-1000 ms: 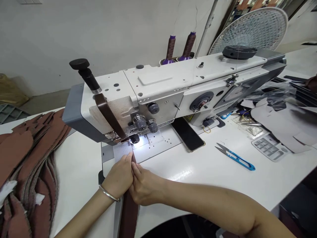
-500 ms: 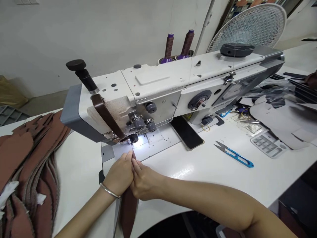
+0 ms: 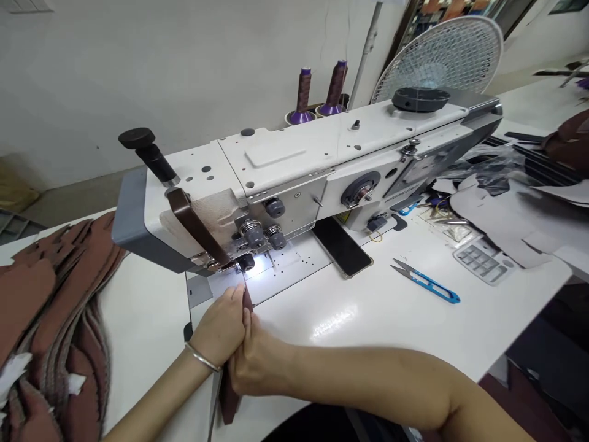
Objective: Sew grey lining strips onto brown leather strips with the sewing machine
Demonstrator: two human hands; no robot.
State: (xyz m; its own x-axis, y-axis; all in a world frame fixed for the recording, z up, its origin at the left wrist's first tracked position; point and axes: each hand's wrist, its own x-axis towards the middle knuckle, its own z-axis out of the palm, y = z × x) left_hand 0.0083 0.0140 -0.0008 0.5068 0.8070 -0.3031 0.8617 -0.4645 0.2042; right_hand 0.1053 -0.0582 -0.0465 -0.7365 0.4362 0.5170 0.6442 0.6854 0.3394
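Over white tabletop (image 3: 368, 307), right hand (image 3: 260, 362) grips brown strip (image 3: 229, 400).

Reddish-brown strip (image 3: 229, 402), white-and-grey sewing machine (image 3: 280, 156), brown thread (image 3: 303, 92) on purple cones (image 3: 301, 116), blue-handled snips (image 3: 432, 285), black phone (image 3: 344, 248), white table (image 3: 147, 307)

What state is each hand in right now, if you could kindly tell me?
Left hand: fingertips at the brown strip; whether it grips cannot be told.
Right hand: closed, holding the brown strip.
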